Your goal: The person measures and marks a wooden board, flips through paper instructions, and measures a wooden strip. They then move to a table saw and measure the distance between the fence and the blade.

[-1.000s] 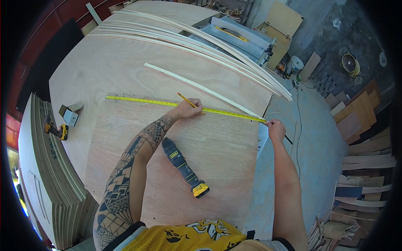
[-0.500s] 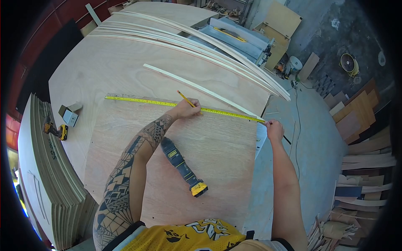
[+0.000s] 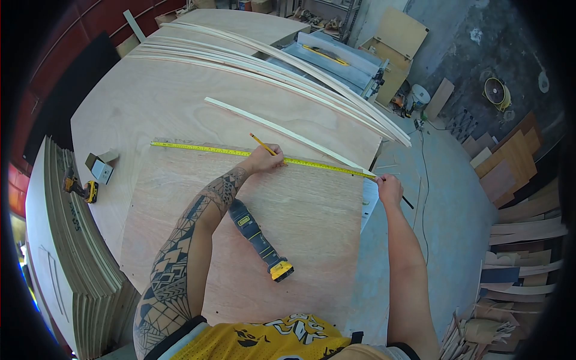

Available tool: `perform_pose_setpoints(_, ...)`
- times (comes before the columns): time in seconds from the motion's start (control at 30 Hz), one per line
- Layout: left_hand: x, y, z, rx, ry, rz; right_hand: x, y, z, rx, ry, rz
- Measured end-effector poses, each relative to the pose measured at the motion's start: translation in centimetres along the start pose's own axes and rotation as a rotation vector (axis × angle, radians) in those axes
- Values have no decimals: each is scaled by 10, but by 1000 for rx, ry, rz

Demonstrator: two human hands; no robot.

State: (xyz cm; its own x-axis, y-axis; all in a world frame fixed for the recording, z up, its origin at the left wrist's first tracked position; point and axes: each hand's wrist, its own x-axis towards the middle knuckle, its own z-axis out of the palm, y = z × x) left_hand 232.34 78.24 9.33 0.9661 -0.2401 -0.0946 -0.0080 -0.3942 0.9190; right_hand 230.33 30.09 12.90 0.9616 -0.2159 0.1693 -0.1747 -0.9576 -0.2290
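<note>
A yellow tape measure (image 3: 207, 149) stretches across the upper part of a plywood panel (image 3: 312, 222). My left hand (image 3: 266, 158) holds a pencil (image 3: 259, 142) and rests at the tape's middle. My right hand (image 3: 389, 189) grips the tape's right end, beyond the panel's right edge; the fingers hide part of it. Below my left hand, a black and yellow power tool (image 3: 259, 241) lies on the panel. Just above the tape, a thin wood strip (image 3: 282, 130) runs diagonally.
Long wood strips (image 3: 264, 72) lie across the far side. A drill (image 3: 80, 186) and a small open box (image 3: 101, 168) are at left, near stacked boards (image 3: 84, 258). A table saw (image 3: 330, 57) stands at the back, a fan (image 3: 495, 91) at right.
The view has shifted a little. My right hand, with the tape's end, appears slightly further left and lower. Both hands keep their hold.
</note>
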Motion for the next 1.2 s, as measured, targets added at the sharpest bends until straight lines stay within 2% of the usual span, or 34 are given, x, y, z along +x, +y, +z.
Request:
perform_pose_setpoints(0.17, 0, 7, 6, 51, 36, 52, -5, 4, -5, 0, -7, -24)
perform_pose_setpoints(0.23, 0, 15, 6, 498, 119, 141, -7, 3, -10, 4, -21, -30)
perform_pose_setpoints(0.27, -4, 21, 2, 506, 127, 142, -7, 6, -13, 12, -73, -43)
perform_pose_setpoints(0.33, -20, 29, -8, 1111, 391, 194, -12, 17, -20, 27, -131, -64)
perform_pose_setpoints(0.37, -37, 41, -12, 1120, 396, 186, -13, 28, -23, 47, -215, -161)
perform_pose_setpoints(0.4, -57, 64, -20, 944, 459, 147, -13, 33, -24, 72, -294, -260)
perform_pose_setpoints(0.43, -79, 86, -26, 767, 515, 111, -19, 34, -29, 86, -293, -266)
perform_pose_setpoints(0.5, -136, 112, -24, 523, 610, 299, -38, 38, -49, 173, -650, -255)
perform_pose_setpoints(0.53, -163, 123, -15, 429, 674, 263, -51, 38, -57, 186, -653, -257)
perform_pose_setpoints(0.57, -189, 126, -1, 332, 739, 225, -67, 35, -65, 300, -866, -186)
perform_pose_setpoints(0.6, -212, 117, 14, 333, 875, 207, -81, 33, -67, 412, -1076, -113)
perform_pose_setpoints(0.63, -233, 105, 32, 331, 1011, 191, -96, 37, -58, 419, -1080, -119)
perform_pose_setpoints(0.7, -269, 56, 86, 352, 1279, 55, -129, 47, -29, 918, -1298, -64)
perform_pose_setpoints(0.73, -281, 45, 113, 354, 1289, 47, -141, 46, -18, 912, -1306, -72)
perform_pose_setpoints(0.8, -298, 41, 173, -117, 1193, -246, -169, 37, -2, 919, -1256, -126)
perform_pose_setpoints(0.83, -299, 49, 189, -120, 1212, -259, -181, 29, -3, 905, -1273, -139)
perform_pose_setpoints(0.9, -295, 65, 203, -362, 969, -314, -204, 14, -7, 782, -1003, -138)
perform_pose_setpoints(0.93, -294, 69, 204, -363, 984, -324, -213, 10, -8, 776, -1017, -148)
perform_pose_setpoints(1.0, -283, 65, 201, -617, 866, -415, -226, 7, -7, 883, -922, -139)
perform_pose_setpoints(1.1, -279, 68, 200, -621, 926, -488, -244, 15, -10, 914, -899, -80)
perform_pose_setpoints(1.2, -301, 50, 188, -530, 955, -424, -256, 44, -1, 1023, -837, -63)
